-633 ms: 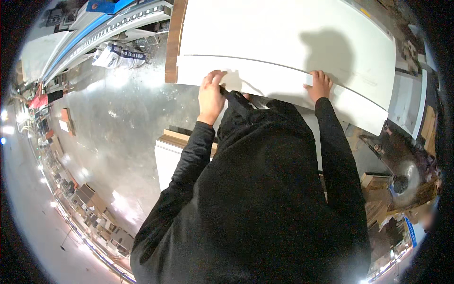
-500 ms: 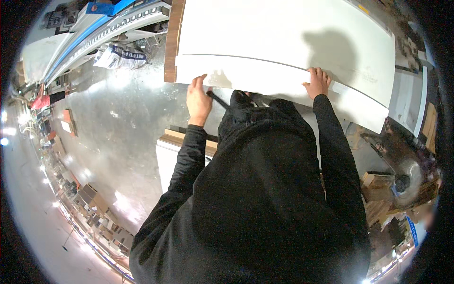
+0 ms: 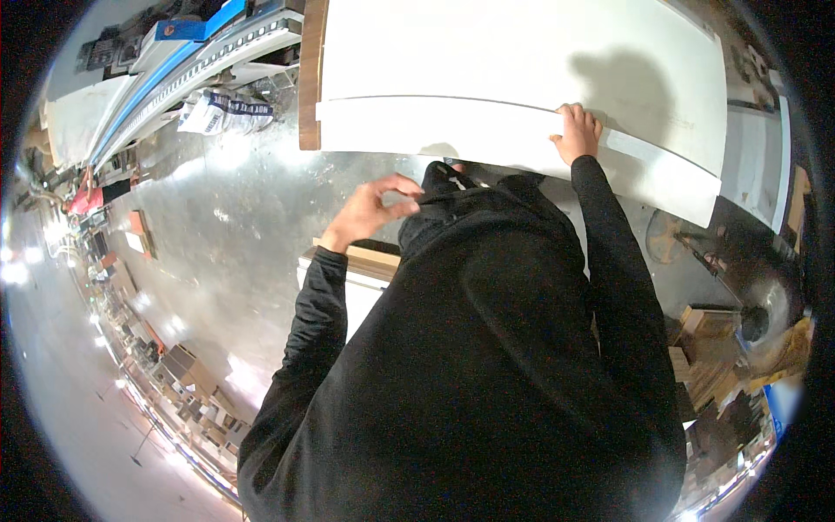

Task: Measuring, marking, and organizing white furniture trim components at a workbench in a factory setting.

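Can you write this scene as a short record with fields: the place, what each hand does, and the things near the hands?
Place: workshop with a shiny grey floor
Left hand: raised off the panels, fingers curled, touching the black hood at the chest; holds no panel
Right hand: laid flat on the narrow white panel, at its edge
Large white panel: lies beyond the narrow one
Left of the panels: brown panel edge
Far left: blue and white rail

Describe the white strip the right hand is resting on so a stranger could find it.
Start at the big white panel at the top. Along its near edge lies a long narrow white strip, under the right hand. A thin dark seam separates it from the wider panel.
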Motion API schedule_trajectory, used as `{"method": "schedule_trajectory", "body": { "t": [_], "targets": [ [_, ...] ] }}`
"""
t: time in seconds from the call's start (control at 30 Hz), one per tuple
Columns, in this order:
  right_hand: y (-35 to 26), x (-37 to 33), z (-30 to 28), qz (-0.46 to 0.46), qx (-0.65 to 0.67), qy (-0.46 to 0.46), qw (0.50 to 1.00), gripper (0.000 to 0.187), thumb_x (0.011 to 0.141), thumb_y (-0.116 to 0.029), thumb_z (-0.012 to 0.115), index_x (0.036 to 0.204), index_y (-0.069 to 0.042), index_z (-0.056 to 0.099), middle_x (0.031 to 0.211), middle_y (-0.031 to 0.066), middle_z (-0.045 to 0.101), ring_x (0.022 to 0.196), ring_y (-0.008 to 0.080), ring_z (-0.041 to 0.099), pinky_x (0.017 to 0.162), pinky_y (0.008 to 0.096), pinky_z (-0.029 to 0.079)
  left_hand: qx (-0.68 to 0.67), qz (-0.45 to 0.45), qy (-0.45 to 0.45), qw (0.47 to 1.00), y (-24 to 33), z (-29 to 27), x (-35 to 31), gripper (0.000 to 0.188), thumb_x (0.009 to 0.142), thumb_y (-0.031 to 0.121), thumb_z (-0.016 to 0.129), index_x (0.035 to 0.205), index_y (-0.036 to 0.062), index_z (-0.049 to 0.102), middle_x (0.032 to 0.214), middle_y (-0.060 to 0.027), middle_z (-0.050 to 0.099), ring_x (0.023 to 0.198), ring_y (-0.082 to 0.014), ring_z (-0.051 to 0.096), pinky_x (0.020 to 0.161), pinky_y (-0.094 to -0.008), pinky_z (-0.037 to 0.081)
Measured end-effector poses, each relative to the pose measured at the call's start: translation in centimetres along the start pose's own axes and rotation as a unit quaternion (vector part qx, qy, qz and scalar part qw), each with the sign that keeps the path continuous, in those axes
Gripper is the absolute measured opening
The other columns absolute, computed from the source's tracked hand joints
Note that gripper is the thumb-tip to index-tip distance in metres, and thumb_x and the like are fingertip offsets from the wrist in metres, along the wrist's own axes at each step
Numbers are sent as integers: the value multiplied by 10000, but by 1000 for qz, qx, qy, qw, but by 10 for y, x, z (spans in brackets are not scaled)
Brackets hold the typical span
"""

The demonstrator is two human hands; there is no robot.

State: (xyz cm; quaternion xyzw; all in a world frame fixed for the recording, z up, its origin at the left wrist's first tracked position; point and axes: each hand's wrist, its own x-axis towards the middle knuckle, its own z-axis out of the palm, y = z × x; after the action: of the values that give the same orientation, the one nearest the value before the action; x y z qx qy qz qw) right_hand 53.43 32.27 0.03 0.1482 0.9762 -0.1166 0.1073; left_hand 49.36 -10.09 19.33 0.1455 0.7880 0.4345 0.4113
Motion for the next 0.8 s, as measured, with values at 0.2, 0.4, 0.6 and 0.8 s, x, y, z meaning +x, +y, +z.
{"method": "schedule_trajectory", "body": {
  "t": [0.2, 0.4, 0.6, 0.8],
  "targets": [
    [-1, 0, -1, 13, -2, -24, 1000, 630, 824, -307, 881, 1366, -165, 591, 1359, 70, 551, 1354, 291, 483, 1180, 525, 320, 47, 13, -25, 998, 20, 31, 4, 328, 874, 97, 841, 1195, 87, 771, 1155, -70, 781, 1068, -201, 730, 829, -338, 569],
    [-2, -2, -2, 13, 14, -16, 1000, 647, 811, -299, 881, 1379, -158, 604, 1387, 74, 558, 1384, 287, 473, 1204, 528, 305, 210, 119, 57, 969, 10, 30, 38, 278, 876, 16, 776, 1148, 77, 768, 970, -78, 767, 888, -251, 708, 755, -363, 547],
    [-2, -3, -3, 10, 20, -14, 1000, 622, 834, -295, 851, 1388, -164, 600, 1390, 82, 557, 1388, 298, 466, 1207, 527, 302, 158, 226, 43, 960, 41, 63, 110, 255, 869, 83, 783, 1124, 81, 760, 1034, -117, 774, 979, -331, 735, 1045, -463, 530],
    [1, -7, 0, -1, 5, 35, 999, 628, 793, -286, 871, 1346, -158, 602, 1311, 79, 556, 1347, 292, 471, 1177, 507, 304, 237, 406, -245, 848, 93, 157, 146, 446, 860, 157, 812, 1291, 111, 708, 1190, -108, 768, 1119, -349, 698, 1030, -468, 555]
  ]
}}
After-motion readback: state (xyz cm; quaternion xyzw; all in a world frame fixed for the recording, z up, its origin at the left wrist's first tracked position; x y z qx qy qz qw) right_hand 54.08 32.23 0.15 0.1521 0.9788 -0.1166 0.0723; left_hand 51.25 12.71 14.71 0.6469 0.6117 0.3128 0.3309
